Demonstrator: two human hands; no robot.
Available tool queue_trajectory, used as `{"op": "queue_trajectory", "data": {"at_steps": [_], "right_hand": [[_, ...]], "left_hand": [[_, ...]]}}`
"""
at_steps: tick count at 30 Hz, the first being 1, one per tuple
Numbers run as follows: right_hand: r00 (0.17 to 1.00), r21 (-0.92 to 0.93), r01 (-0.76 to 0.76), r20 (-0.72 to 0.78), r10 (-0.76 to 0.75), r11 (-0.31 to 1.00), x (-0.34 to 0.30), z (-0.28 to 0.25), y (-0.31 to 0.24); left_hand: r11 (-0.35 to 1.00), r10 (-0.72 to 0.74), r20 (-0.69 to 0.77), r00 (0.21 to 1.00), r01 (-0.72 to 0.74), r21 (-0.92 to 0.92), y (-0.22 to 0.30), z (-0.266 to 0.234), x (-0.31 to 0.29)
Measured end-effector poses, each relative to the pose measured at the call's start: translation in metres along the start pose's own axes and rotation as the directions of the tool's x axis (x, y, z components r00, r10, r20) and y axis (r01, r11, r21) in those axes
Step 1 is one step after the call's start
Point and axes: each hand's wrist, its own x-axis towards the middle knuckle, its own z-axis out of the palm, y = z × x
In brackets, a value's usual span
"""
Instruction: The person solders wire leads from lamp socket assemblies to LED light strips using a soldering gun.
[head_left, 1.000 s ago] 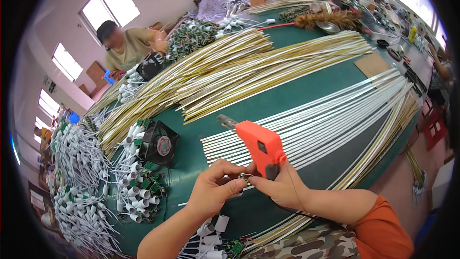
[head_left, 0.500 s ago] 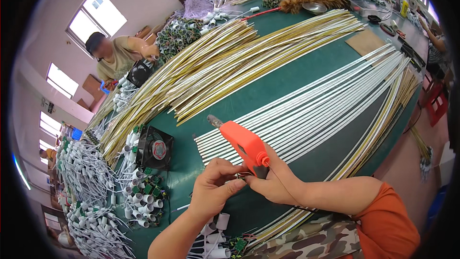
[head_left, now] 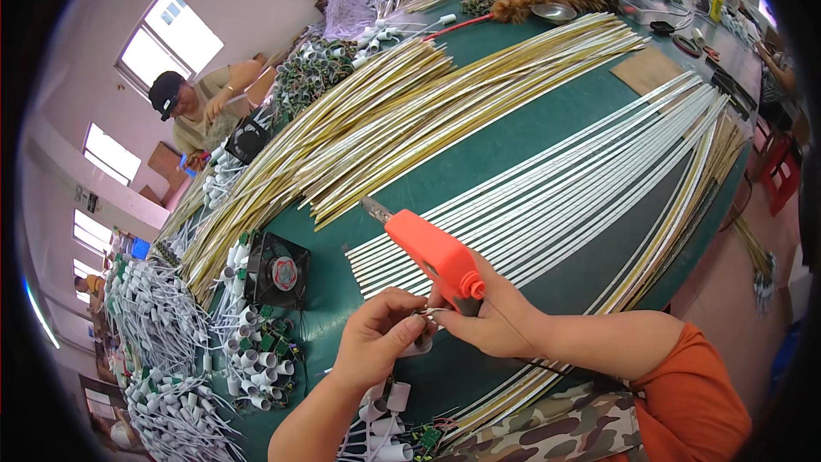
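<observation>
Kept much the same place as half a second ago, with the view tipped a little and both hands lower in it. Pinched a small white tubular cap (head_left: 419,344) in the closed fingers of the left hand (head_left: 376,338), just above the near edge of the green surface (head_left: 479,145). Wrapped the right hand (head_left: 492,325) around the grip of an orange pistol-shaped plastic tool (head_left: 436,257), fingers closed on it, fingertips meeting the cap, nozzle pointing away up-left. Judged as mid-step on one piece: could not tell whether it was finished. Judged much left too, given the heap of loose white caps (head_left: 256,359) to the left beside a black square fan (head_left: 278,272). Found little open room: long white strips (head_left: 556,197) close behind the tool, bundled yellow strips (head_left: 385,128) further back, bare green only in narrow bands between. Noted a seated person (head_left: 192,111) well apart at the far left.
</observation>
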Motion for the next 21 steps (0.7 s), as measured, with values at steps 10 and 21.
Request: {"op": "queue_trajectory", "data": {"at_steps": [10,21], "right_hand": [[0.994,-0.049,-0.099,0.040,0.101,0.994,0.010,-0.012,-0.020],[1.000,0.156,0.006,-0.016,-0.004,0.988,0.004,0.006,0.000]], "left_hand": [[0.870,-0.201,0.018,0.979,0.170,0.463,0.019,0.002,-0.007],[0.923,-0.316,-0.044,0.948,0.296,-0.245,0.008,0.005,0.004]]}}
